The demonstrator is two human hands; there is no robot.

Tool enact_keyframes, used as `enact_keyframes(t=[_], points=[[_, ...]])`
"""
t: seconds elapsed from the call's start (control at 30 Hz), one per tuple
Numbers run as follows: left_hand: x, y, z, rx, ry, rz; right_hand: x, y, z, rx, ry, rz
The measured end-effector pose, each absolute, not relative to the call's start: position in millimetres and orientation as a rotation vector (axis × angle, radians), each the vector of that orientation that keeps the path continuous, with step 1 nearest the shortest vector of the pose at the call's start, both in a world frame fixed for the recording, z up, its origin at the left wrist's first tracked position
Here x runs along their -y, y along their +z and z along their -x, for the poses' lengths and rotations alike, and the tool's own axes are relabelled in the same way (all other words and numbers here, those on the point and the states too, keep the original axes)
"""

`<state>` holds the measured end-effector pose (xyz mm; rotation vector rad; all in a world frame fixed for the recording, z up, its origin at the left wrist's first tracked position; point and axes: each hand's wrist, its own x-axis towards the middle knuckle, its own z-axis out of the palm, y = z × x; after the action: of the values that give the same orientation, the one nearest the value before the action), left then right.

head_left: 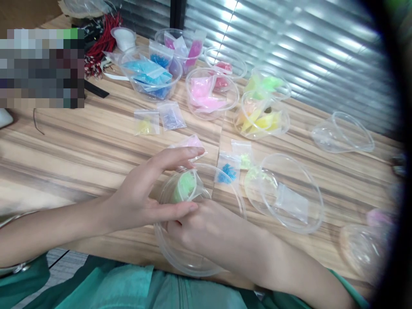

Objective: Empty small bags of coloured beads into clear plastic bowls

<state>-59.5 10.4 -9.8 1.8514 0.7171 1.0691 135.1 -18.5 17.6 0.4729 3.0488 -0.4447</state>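
Note:
My left hand point(144, 189) reaches over a clear plastic tub point(240, 201), its thumb and fingers spread wide apart. Between them shows a small clear bag with light green contents point(185, 186), inside or just above the tub. My right hand point(209, 227) is closed, with its fingers curled down over the tub. The left thumb tip meets or overlaps the back of it. What the right fingers hold, if anything, is hidden. Just beyond the left fingertips lies a bag with pink contents point(193, 140). To the right is a bag of blue pieces point(227, 173).
A tub with a whitish bag point(292, 204) stands at right, near a pale green bag point(244, 161). Yellow point(144, 125) and lilac point(174, 116) bags lie farther back. Behind them stand several tubs of coloured bags, including a blue one point(151, 73), and a white spool point(125, 39).

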Motion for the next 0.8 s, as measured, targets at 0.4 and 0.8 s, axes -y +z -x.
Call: enact_keyframes(t=[0.4, 0.8], points=[[-8, -13, 62, -0.585, 1.124, -1.764, 14, 74, -164, -3.163, -0.640, -0.637], [-10, -7, 58, -0.440, 1.161, -1.927, 15, 71, -156, -3.308, -0.625, -1.230]])
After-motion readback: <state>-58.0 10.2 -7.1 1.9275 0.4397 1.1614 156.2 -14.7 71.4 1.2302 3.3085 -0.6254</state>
